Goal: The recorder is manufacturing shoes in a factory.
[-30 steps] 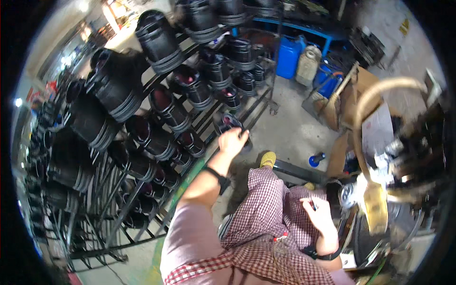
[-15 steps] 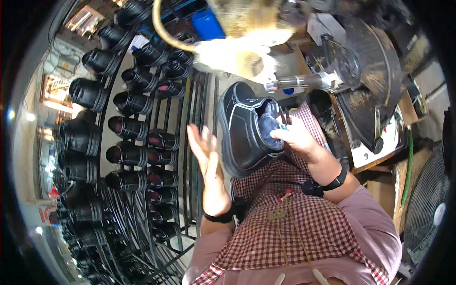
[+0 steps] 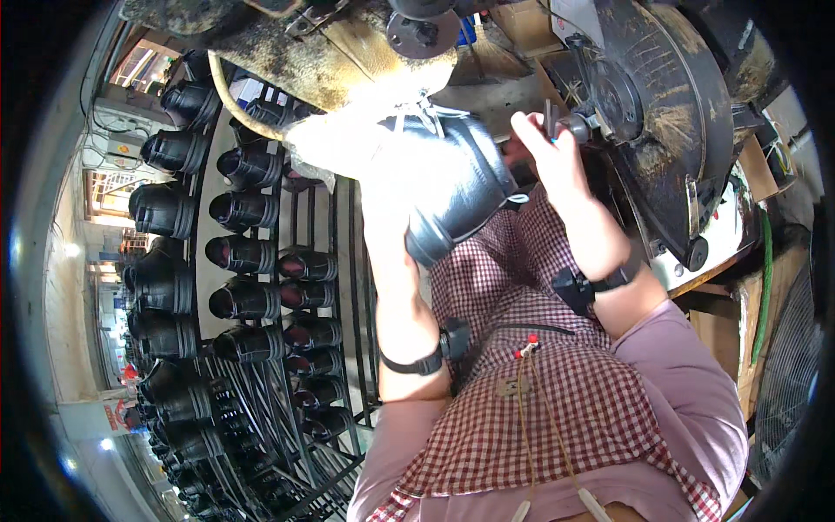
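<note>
A black leather shoe (image 3: 470, 170) with a thick sole is tilted in front of my chest, under a bright lamp. Pale laces or threads show at its upper edge. My left hand (image 3: 384, 187) grips it along the sole side; glare washes out the fingers. Just right of the shoe, my right hand (image 3: 557, 157) is closed around a thin dark tool (image 3: 551, 119) that stands up between the fingers. Its exact kind is not clear.
Racks (image 3: 339, 348) of black shoes (image 3: 239, 254) fill the left side. A stained machine housing (image 3: 348, 52) hangs low ahead, close to the shoe. At the right are a large dark machine guard (image 3: 670, 113) and a fan (image 3: 787, 383).
My open left hand has moved up and taken hold of the shoe. The right hand has let go of the collar and shifted up and right. The shoe has turned under the light.
</note>
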Demonstrator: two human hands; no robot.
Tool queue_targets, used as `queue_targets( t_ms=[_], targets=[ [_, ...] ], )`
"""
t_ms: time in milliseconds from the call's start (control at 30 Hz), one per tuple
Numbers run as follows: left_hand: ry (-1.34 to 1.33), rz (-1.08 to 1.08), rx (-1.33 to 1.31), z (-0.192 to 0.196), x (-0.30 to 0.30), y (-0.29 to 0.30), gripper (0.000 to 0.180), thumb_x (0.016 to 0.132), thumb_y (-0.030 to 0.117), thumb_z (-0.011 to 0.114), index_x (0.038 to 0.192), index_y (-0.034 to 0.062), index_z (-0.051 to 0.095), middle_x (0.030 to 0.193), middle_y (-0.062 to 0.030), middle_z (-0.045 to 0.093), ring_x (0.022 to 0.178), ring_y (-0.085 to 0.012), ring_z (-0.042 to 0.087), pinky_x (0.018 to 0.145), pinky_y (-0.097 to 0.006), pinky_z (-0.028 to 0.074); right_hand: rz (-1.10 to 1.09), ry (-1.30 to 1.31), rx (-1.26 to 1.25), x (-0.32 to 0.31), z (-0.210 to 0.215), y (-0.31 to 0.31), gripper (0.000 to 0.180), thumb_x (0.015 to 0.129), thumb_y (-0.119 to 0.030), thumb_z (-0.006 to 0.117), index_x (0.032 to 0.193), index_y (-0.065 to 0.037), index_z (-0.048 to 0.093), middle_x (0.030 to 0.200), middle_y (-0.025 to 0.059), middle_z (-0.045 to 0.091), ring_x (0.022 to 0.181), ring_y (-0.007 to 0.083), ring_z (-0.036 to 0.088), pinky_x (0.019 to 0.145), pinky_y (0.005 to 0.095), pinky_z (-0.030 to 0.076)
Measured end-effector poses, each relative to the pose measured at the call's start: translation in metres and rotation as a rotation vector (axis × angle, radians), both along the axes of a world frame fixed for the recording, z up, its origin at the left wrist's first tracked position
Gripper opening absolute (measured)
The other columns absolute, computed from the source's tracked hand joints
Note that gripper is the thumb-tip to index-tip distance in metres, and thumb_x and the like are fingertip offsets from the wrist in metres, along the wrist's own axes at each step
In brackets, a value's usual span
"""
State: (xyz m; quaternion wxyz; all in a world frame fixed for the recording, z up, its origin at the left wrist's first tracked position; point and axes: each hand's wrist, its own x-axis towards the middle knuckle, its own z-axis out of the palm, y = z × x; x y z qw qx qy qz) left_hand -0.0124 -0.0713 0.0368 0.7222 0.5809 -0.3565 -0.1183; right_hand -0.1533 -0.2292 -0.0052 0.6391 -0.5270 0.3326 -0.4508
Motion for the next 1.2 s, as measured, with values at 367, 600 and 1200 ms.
queue_targets(
  t_ms=[367,600,1200],
  targets=[
    [0.165,-0.321,0.055,0.023,0.006,-0.013,0.046,0.084,0.007,0.066,0.126,-0.0025,0.05,0.12,-0.0138,0.055,0.109,-0.0227,0.055,0.092,-0.036,0.048,0.41,-0.143,-0.141,-0.023,0.034,0.054,0.036,0.078,0.002,0.071,0.111,0.004,0.058,0.105,0.0097,0.066,0.095,0.0154,0.063,0.085,0.0278,0.05],
    [0.255,-0.351,0.039,0.03,0.001,-0.011,0.039,0.093,0.015,0.055,0.127,-0.0031,0.047,0.119,-0.0138,0.056,0.109,-0.0235,0.056,0.093,-0.038,0.048,0.34,-0.027,-0.293,-0.021,0.04,0.05,0.029,0.077,0.0,0.072,0.104,0.003,0.061,0.096,0.0082,0.068,0.087,0.0135,0.064,0.08,0.027,0.05],
    [0.457,-0.233,0.265,0.022,0.005,-0.019,0.056,0.091,0.028,0.056,0.135,-0.0032,0.042,0.129,-0.0113,0.051,0.115,-0.0195,0.051,0.098,-0.031,0.04,0.144,0.004,-0.343,-0.021,0.031,0.028,0.016,0.081,0.0,0.069,0.075,-0.001,0.055,0.063,-0.0053,0.046,0.058,0.0023,0.038,0.051,0.0209,0.032]
  ],
)
